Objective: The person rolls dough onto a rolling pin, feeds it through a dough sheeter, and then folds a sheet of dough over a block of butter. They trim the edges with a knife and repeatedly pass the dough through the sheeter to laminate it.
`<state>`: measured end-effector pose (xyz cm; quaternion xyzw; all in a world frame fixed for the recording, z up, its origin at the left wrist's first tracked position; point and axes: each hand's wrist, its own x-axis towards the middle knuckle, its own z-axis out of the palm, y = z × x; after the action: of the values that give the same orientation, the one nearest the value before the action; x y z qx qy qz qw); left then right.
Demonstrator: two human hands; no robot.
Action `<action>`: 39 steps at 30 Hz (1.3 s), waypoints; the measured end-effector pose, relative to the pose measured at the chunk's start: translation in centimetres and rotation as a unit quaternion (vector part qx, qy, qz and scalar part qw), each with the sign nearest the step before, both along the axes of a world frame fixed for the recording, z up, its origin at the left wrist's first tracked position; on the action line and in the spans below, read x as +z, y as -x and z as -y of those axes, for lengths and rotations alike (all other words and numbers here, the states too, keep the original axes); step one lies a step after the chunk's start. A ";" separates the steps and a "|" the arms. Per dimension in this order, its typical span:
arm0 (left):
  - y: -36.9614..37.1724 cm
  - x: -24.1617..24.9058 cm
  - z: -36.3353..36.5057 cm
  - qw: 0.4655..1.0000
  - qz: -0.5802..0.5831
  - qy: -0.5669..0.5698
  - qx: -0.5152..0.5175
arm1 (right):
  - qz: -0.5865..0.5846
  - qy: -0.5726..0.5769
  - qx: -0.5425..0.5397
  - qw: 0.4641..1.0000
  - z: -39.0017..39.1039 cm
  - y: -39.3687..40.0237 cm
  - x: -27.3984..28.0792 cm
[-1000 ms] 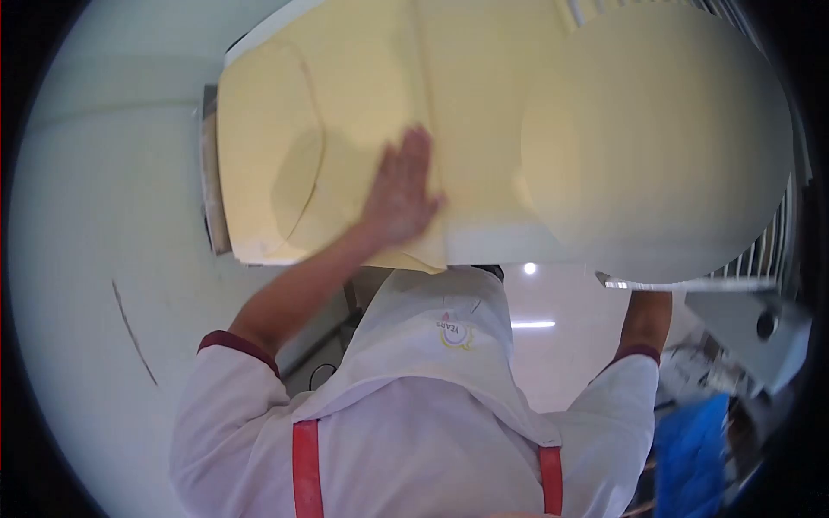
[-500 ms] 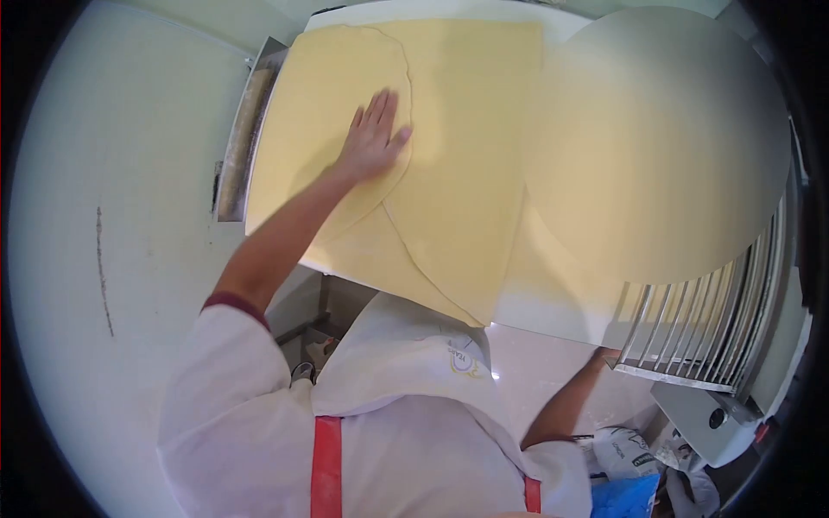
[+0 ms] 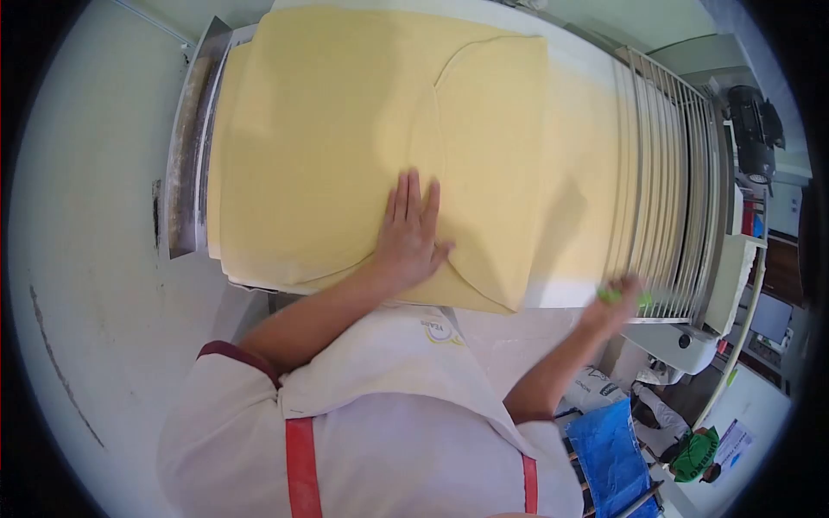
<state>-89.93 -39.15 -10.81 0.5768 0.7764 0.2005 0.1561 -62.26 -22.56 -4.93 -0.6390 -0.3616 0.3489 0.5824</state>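
Observation:
A wide sheet of pale yellow dough (image 3: 302, 129) lies folded in layers on a white work surface (image 3: 570, 289). Its curved seams show under the top layer, and one edge runs down toward my apron. My left hand (image 3: 410, 242) rests flat on the dough near its front edge, fingers stretched out and thumb apart. At the right, my right hand (image 3: 620, 304) is smeared by motion beside the lower end of a metal bar guard (image 3: 643, 198). Its fingers are curled round a small bright green object (image 3: 610, 296), whose kind I cannot make out.
At the left end of the surface is a metal trough (image 3: 186, 164). A black motor (image 3: 753, 134) stands beyond the bar guard. Below right are white sacks (image 3: 596, 388) and a blue sheet (image 3: 609, 453). Another person in a green top (image 3: 695, 455) is farther back.
My left hand has slid toward me across the dough, and the top layer covers more of the sheet. My right hand has risen beside the guard, with the green object now visible.

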 end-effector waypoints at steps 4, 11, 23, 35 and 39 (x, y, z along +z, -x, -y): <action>1.7 1.0 3.0 0.991 0.100 -0.047 -0.071 | 0.135 0.059 0.451 0.880 -0.6 14.9 -2.0; 13.9 0.0 -10.5 0.912 0.369 0.038 0.173 | 0.245 -0.060 0.568 0.783 3.7 24.0 -5.3; 14.1 1.2 -13.2 0.947 0.251 0.110 0.167 | -0.286 0.152 0.526 0.786 3.3 24.1 -7.1; 11.4 -1.7 -13.5 0.983 0.032 -0.054 0.172 | 0.200 0.073 0.587 0.781 -5.4 23.3 -5.2; 11.8 -2.2 -14.2 0.977 0.029 -0.108 0.184 | 0.334 -0.053 0.612 0.715 -9.5 25.4 -6.1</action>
<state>-101.70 -24.96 -12.99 0.4319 0.8378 0.3253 0.0756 -87.69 -13.09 -10.98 -0.3210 -0.8626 0.3736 0.1157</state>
